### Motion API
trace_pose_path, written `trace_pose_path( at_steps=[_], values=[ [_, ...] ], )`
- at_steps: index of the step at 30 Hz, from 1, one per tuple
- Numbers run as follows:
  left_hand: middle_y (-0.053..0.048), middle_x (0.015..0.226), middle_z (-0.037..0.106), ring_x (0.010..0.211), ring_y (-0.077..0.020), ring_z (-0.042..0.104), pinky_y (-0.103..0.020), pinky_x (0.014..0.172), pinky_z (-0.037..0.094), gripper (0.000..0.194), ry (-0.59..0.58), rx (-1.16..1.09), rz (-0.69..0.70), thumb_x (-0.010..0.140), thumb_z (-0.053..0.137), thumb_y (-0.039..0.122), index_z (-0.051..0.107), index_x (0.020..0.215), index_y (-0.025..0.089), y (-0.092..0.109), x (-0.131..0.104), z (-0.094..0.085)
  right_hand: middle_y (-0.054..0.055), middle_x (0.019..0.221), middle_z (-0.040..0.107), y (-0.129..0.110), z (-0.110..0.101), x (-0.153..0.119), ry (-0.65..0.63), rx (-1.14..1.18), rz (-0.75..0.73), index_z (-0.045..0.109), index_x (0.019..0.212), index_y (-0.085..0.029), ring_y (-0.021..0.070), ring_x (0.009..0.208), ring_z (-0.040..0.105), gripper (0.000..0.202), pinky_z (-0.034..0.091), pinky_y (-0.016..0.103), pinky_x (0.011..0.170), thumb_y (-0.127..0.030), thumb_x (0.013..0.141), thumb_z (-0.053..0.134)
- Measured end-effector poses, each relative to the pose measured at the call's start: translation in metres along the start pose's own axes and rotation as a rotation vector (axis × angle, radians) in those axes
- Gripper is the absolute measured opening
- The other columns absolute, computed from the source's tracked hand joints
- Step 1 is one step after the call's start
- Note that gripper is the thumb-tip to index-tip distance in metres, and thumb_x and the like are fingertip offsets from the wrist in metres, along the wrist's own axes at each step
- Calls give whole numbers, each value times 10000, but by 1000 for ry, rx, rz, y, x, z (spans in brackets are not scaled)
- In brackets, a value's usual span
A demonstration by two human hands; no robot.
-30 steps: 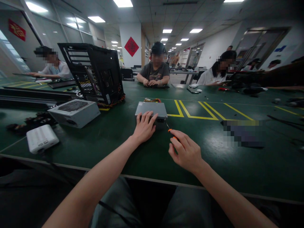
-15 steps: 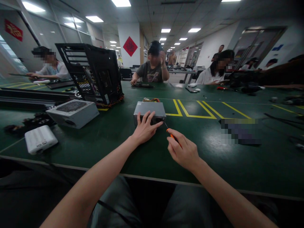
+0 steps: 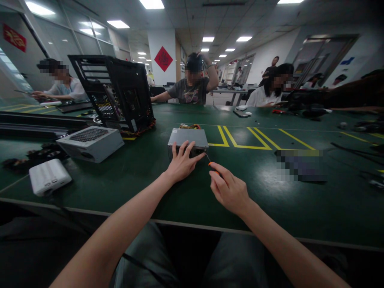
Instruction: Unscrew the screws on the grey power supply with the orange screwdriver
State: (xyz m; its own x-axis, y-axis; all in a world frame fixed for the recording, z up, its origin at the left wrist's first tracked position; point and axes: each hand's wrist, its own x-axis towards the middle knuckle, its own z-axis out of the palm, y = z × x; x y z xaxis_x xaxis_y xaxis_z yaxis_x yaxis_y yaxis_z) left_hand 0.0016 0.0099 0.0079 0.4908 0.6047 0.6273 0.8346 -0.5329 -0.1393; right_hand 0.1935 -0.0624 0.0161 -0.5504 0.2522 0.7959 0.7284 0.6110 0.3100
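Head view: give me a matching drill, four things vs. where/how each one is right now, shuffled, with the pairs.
Things:
1. left hand
2. right hand
3. white box
4. black computer case

Places or states:
A. near the table's left front edge
B. fingers spread on the small grey power supply
C. stands open behind the larger grey power supply
D. grips the orange-handled screwdriver

Pairs: 1-B, 2-D, 3-A, 4-C

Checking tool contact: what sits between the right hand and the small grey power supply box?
In the head view, only the orange-handled screwdriver held by the right hand; its shaft reaches the grey power supply box.
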Motion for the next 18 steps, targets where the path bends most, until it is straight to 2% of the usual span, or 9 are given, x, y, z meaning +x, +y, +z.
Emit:
trace_pose_path(
  at_steps=[3, 6, 12, 15, 18],
  values=[
    [-82, 1391, 291, 1298, -324, 202, -628, 1017, 41, 465, 0, 1, -3, 822, 513, 234, 455, 1254, 394, 0, 0, 0, 141, 1119, 609, 3, 0, -3, 31, -43, 11, 460, 1099, -179, 168, 922, 630, 326, 483, 210, 638, -124, 794, 561],
    [-83, 1390, 291, 1296, -325, 204, -629, 1017, 42, 466, 3, 1, -2, 822, 509, 228, 455, 1255, 392, 0, 0, 0, 112, 1072, 636, 5, -1, -3, 26, -71, 31, 483, 1051, -202, 162, 875, 641, 279, 486, 224, 655, -178, 796, 592],
    [-79, 1389, 285, 1300, -324, 198, -633, 1015, 40, 455, 0, 2, -3, 830, 502, 237, 456, 1252, 399, 0, 0, -1, 161, 1105, 604, -2, -2, 2, -28, -15, -2, 492, 995, -165, 240, 1077, 561, 228, 495, 295, 775, -122, 778, 551],
    [-74, 1392, 283, 1301, -322, 195, -630, 1019, 31, 450, -3, -6, -6, 830, 503, 241, 459, 1250, 399, 0, 0, -1, 166, 1136, 589, -1, 0, 0, -33, -36, -36, 482, 1042, -170, 209, 1052, 578, 266, 497, 253, 739, -96, 792, 531],
    [-74, 1395, 283, 1303, -320, 192, -627, 1021, 26, 452, -6, -18, -7, 828, 507, 240, 459, 1250, 396, 1, 0, -1, 143, 1132, 601, 3, 0, -2, 4, -75, -10, 474, 1091, -192, 184, 992, 608, 313, 494, 232, 706, -113, 799, 553]
  ],
)
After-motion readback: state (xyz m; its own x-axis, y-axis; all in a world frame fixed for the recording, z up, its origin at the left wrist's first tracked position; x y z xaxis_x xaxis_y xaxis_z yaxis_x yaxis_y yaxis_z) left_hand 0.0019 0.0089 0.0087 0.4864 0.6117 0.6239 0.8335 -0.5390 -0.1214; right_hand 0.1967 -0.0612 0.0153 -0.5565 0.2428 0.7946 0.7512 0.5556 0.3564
